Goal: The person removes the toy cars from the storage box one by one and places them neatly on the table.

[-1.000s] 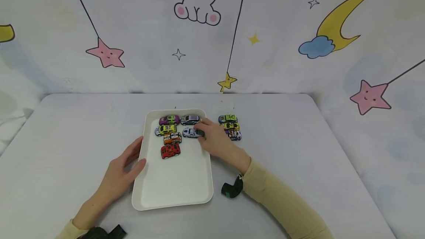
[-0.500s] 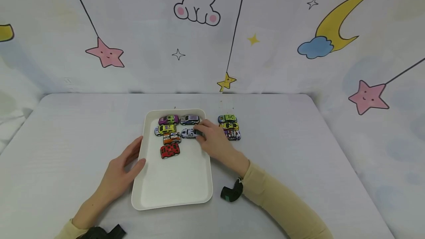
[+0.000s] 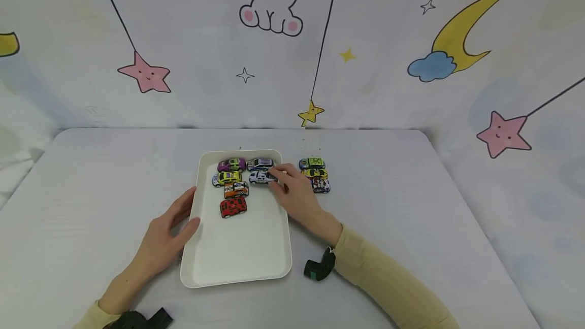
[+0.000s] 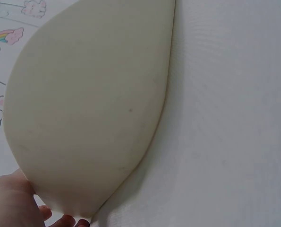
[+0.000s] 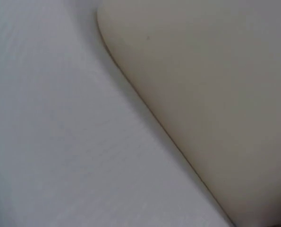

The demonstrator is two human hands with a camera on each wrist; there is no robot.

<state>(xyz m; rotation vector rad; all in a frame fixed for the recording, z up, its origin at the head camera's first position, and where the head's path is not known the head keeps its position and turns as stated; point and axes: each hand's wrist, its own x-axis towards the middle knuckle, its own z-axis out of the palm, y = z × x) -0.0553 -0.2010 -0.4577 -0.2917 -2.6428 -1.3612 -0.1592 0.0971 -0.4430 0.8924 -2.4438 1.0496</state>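
Note:
A white tray (image 3: pixel 242 253) bears several small toy cars near its far end. Thumb over the rim, my left hand (image 3: pixel 162 240) holds the tray's left side; its fingertips show at the wall in the left wrist view. My right hand (image 3: pixel 299 197) reaches over the right rim and pinches the rear of a white toy car (image 3: pixel 259 177), whose right end is partly covered. This car sits just below a dark blue and silver car (image 3: pixel 260 164). To its left are a purple car (image 3: pixel 231 165), a yellow car (image 3: pixel 227 178), an orange car (image 3: pixel 236 190) and a red car (image 3: pixel 233 207).
Outside the tray, beyond the right hand, a green car (image 3: pixel 312 163), a yellow and black car (image 3: pixel 314 173) and a dark purple car (image 3: pixel 321 186) stand in a column on the white table (image 3: pixel 388 202). A black wrist device (image 3: pixel 320 266) hangs by the right sleeve.
The white car has shifted slightly left and away from me, up close to the dark blue and silver car, with the right hand following. My left hand stays at the tray's side.

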